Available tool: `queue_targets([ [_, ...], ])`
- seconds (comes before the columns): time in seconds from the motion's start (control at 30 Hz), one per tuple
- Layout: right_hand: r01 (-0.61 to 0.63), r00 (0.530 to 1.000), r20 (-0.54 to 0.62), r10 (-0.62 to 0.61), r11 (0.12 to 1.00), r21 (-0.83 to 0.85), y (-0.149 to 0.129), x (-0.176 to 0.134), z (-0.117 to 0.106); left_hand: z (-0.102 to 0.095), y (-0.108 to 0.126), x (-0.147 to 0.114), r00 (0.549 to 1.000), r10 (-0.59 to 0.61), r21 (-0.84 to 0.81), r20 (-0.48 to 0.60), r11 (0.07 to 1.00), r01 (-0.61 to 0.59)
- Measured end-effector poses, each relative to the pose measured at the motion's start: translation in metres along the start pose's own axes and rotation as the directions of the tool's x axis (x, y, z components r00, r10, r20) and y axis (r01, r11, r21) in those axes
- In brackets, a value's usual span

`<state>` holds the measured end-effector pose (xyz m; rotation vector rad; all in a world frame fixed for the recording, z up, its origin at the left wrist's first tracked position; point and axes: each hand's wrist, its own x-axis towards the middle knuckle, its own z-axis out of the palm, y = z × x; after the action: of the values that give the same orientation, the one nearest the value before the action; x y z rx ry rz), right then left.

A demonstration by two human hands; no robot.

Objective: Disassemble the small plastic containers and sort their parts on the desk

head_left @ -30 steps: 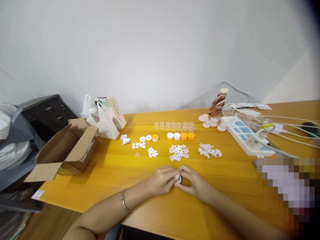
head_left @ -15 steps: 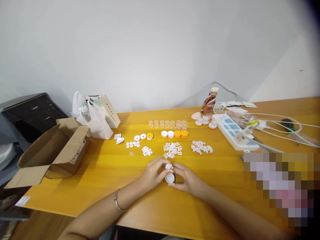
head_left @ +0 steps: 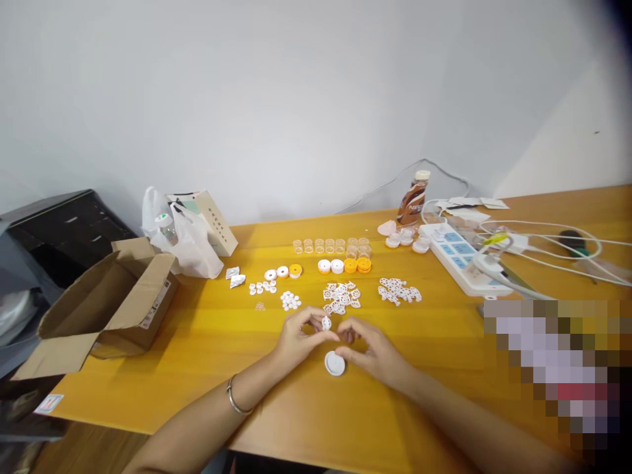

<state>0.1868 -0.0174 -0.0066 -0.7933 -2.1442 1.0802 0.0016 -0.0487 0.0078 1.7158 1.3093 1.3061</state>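
My left hand [head_left: 300, 337] pinches a small white openwork plastic piece [head_left: 326, 323] between its fingertips, above the table. Below it a round white cap [head_left: 335, 363] lies on the table, its shallow raised rim facing up. My right hand [head_left: 370, 349] is beside the cap, thumb and curled fingers apart, holding nothing that I can see. The thumb tip is at the cap's upper edge; whether it touches is unclear. Just beyond my hands lies a pile of flat white openwork pieces [head_left: 340, 297], with a second pile [head_left: 399, 291] to its right.
Small white discs [head_left: 291, 301], white and orange round caps [head_left: 350, 265] and clear rings [head_left: 319, 245] stand farther back. A power strip [head_left: 461, 260] with cables and a brown bottle [head_left: 413, 199] are at right. An open cardboard box [head_left: 118, 296] and plastic bag [head_left: 195, 243] sit left.
The white cap, which was between my hands, now lies on the table slightly nearer to me. My right hand has let go; my left hand has moved slightly left with the openwork piece.
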Motion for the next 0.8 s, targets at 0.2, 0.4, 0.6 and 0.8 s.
queue_targets([
  [0.2,0.0,0.995,-0.096,0.018,0.982,0.187,-0.006,0.0005,0.0017,0.0023,0.0013,-0.0022,1.0,0.003,-0.019,0.029,1.0,-0.003],
  [0.4,-0.032,0.989,-0.133,0.059,0.979,0.201,-0.008,0.0015,0.0039,0.0053,0.0019,-0.0052,0.995,0.041,0.015,0.089,0.999,-0.042],
  [0.6,-0.034,0.986,-0.154,0.062,0.984,0.175,-0.0025,0.0032,0.0041,0.0054,-0.0048,-0.0064,0.987,0.096,0.034,0.126,0.994,-0.101],
  [0.8,-0.017,0.982,-0.18,0.053,0.981,0.194,-0.0015,0.0042,0.002,0.0023,-0.0013,-0.0041,0.975,0.174,0.051,0.135,0.982,-0.183],
])
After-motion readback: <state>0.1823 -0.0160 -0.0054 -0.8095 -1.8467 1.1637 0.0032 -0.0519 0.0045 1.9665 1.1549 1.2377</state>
